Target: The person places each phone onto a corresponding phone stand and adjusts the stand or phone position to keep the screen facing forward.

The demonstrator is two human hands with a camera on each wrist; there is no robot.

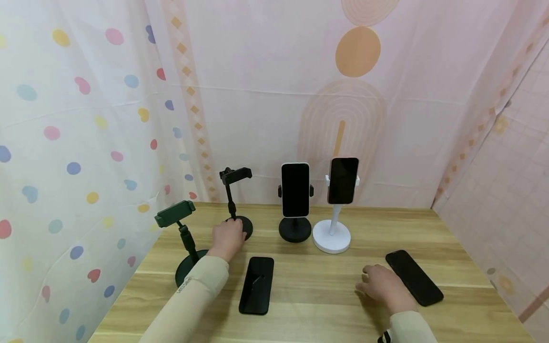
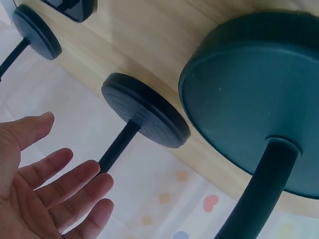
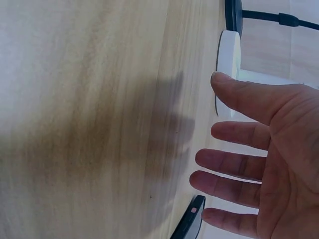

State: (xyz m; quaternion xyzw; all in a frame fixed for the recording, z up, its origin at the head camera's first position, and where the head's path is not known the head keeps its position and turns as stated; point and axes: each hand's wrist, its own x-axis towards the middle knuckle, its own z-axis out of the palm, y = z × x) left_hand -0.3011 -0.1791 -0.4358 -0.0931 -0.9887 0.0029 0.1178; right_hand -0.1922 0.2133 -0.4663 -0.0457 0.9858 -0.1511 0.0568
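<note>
My left hand [image 1: 228, 238] reaches toward the slim black phone stand [image 1: 230, 193], whose holder is empty. In the left wrist view its fingers [image 2: 82, 186] are spread and relaxed near the stand's pole, with nothing gripped; whether they touch it I cannot tell. The dark green phone stand [image 1: 187, 240], also without a phone, is left of that hand. A black phone [image 1: 256, 286] lies flat on the table between my hands. My right hand [image 1: 383, 286] hovers above the tabletop, fingers loosely extended and holding nothing. Just beside it lies another black phone [image 1: 413, 277].
At the back, a black stand [image 1: 295, 231] holds a phone [image 1: 295, 189] upright. Next to it, a white stand [image 1: 331, 237] carries a slightly tilted phone [image 1: 343, 181]. Patterned curtains [image 1: 266, 119] hang behind and at the sides of the wooden table [image 1: 313, 295].
</note>
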